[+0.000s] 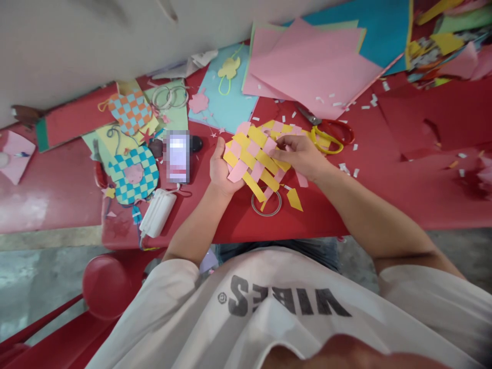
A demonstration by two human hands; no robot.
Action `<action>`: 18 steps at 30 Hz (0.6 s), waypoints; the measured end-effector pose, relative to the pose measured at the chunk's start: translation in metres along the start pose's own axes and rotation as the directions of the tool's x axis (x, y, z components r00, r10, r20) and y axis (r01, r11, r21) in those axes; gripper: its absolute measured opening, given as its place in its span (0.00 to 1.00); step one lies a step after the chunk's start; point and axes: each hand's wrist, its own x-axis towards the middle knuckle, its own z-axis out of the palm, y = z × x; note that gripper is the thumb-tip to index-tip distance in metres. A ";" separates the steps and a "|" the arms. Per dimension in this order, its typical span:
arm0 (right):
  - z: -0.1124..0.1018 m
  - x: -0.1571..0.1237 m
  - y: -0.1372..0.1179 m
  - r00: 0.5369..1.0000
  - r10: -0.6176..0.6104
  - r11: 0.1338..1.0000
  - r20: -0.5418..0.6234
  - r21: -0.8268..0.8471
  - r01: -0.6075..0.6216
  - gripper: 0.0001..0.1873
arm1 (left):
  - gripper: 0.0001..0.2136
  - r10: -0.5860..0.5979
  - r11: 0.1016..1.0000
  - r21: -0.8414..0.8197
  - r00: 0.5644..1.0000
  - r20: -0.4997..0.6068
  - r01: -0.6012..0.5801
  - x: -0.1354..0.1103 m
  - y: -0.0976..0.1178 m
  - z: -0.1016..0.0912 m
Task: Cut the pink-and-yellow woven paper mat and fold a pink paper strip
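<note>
Right hand: the right hand is found bent at the right edge of the woven paper piece, thumb and forefinger brought together on a pink strip; the other fingers are curled.
Left hand: the left hand is set at the left edge, palm part-spread, thumb raised beside the weave. Its fingers are largely hidden by the paper, so how firmly they are closed cannot be told.
Woven piece, position: it is held between the two hands, in front of the torso and over the red table.
Woven piece, direction: it is placed leftward of the right hand and rightward of the left. Neither hand is judged nearer, since contact is made by both.
Strips, heading: the yellow strips are run slantwise, from far left to near right; their free ends are pointed towards the wearer. The pink strips are crossed through them.
Long axis: no clear long axis of the whole piece can be established, its outline being ragged and partly covered.
Near edge: a wire ring is partly overlapped, in view, by the strip ends; a yellow scrap is noted just beside it.
Right-hand side: red-handled scissors are noted beyond the right wrist.
</note>
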 end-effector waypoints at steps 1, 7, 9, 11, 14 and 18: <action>0.000 0.000 0.000 1.000 0.019 1.000 0.024 0.018 -0.019 0.13 | 0.37 -0.001 1.000 0.000 1.000 0.006 0.001 0.000 0.000 -0.001; -0.006 0.003 -0.001 0.992 0.107 0.994 0.069 -0.028 -0.105 0.19 | 0.36 0.018 0.994 0.105 0.999 -0.038 -0.014 0.005 -0.004 -0.010; -0.006 0.003 -0.002 0.990 0.121 0.992 0.071 -0.056 -0.117 0.20 | 0.38 0.024 0.985 0.174 0.999 -0.047 -0.015 0.009 -0.003 -0.014; -0.004 0.002 -0.001 0.990 0.127 0.989 0.059 -0.078 -0.122 0.19 | 0.40 0.022 0.973 0.231 1.000 -0.018 -0.018 0.012 -0.001 -0.019; 0.000 -0.001 -0.001 0.988 0.144 0.985 0.056 -0.106 -0.137 0.19 | 0.43 0.050 0.950 0.306 0.998 0.036 -0.059 0.015 0.005 -0.027; 0.004 -0.004 -0.004 0.990 0.114 0.982 0.079 -0.160 -0.100 0.17 | 0.37 0.206 0.891 0.405 0.978 0.038 -0.204 0.019 0.012 -0.037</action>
